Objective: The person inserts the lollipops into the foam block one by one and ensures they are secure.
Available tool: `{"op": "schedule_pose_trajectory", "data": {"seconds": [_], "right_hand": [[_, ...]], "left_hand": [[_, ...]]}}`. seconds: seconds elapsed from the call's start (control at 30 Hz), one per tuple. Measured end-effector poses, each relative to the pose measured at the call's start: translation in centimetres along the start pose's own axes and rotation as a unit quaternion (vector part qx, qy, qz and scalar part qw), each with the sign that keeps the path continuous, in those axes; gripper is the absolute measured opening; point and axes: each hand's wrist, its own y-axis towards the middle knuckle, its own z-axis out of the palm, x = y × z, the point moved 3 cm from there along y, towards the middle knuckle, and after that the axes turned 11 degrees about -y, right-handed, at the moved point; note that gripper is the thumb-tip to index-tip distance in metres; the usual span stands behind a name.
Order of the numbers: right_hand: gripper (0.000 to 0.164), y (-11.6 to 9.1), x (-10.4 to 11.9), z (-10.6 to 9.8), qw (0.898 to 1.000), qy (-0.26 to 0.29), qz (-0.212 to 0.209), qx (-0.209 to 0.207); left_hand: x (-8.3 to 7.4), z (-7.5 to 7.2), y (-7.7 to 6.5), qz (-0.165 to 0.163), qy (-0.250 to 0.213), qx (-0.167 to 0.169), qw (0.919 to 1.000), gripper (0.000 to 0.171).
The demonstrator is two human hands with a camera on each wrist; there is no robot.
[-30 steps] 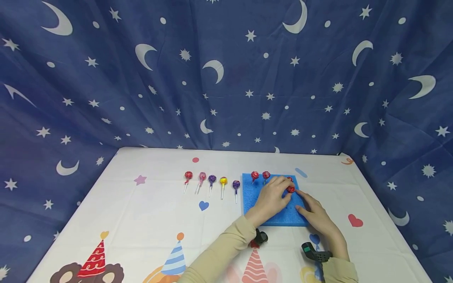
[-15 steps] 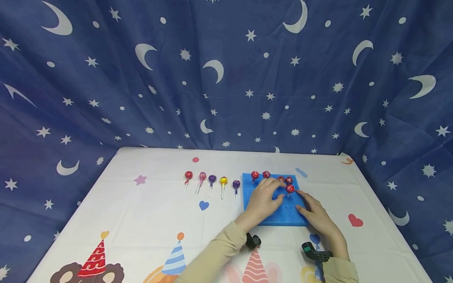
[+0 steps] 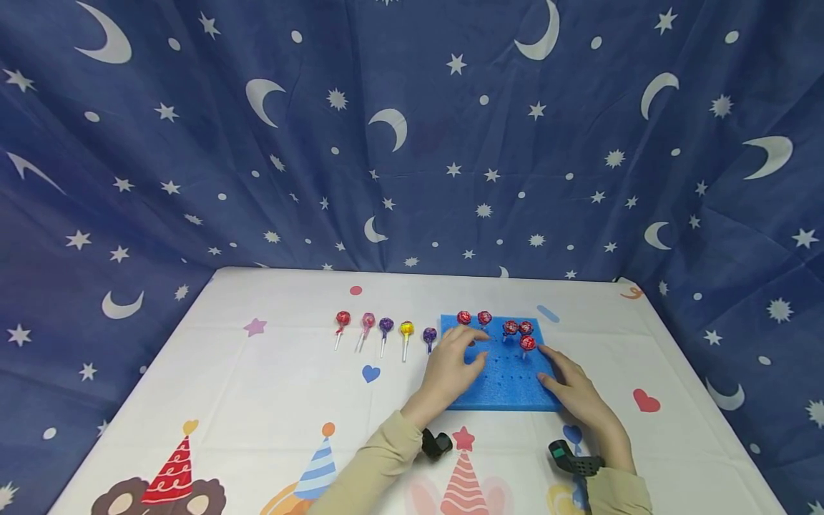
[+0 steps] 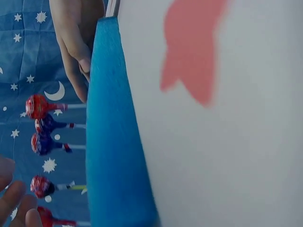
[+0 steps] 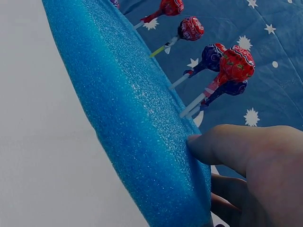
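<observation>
A blue foam board (image 3: 508, 390) with small holes lies at the table's right. Several red-wrapped lollipops (image 3: 528, 343) stand in it by their sticks, two at the back left and the others towards the back right. My left hand (image 3: 447, 368) hovers over the board's left side, fingers apart and nothing between them; its fingertips (image 4: 19, 203) show at the lower left of the left wrist view. My right hand (image 3: 579, 393) holds the board's right edge. In the right wrist view, the thumb (image 5: 208, 147) rests on the foam top and the other fingers lie along the side.
Left of the board a row of lollipops lies on the white printed cloth: a red one (image 3: 343, 319), a pink one (image 3: 368, 321), two purple ones and a yellow one (image 3: 407, 329). A blue star-and-moon curtain (image 3: 412, 179) hangs behind the table.
My left hand has let go of the front red lollipop, which stays upright in the board, and has moved left towards the board's left edge. The right hand has stayed put.
</observation>
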Motion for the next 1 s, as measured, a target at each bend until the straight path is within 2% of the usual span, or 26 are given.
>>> {"op": "schedule_pose_trajectory", "data": {"seconds": [0.3, 0.67, 0.87, 1.0], "right_hand": [[0.062, 0.1, 0.0, 0.0, 1.0, 0.001, 0.007, 0.009], [0.063, 0.2, -0.1, 0.0, 1.0, 0.001, 0.009, 0.012], [0.063, 0.2, -0.1, 0.1, 1.0, 0.002, 0.014, 0.017], [0.063, 0.1, 0.0, 0.1, 1.0, 0.003, 0.013, 0.016]], "left_hand": [[1.9, -2.1, -0.6, -0.034, -0.019, -0.014, 0.9991, 0.023], [4.4, -4.8, 0.7, -0.078, -0.018, -0.038, 0.9961, 0.021], [5.7, -5.1, 1.5, -0.1, 0.01, -0.021, 0.9947, 0.022], [6.1, -5.2, 1.8, -0.102, 0.039, -0.002, 0.994, 0.024]]}}
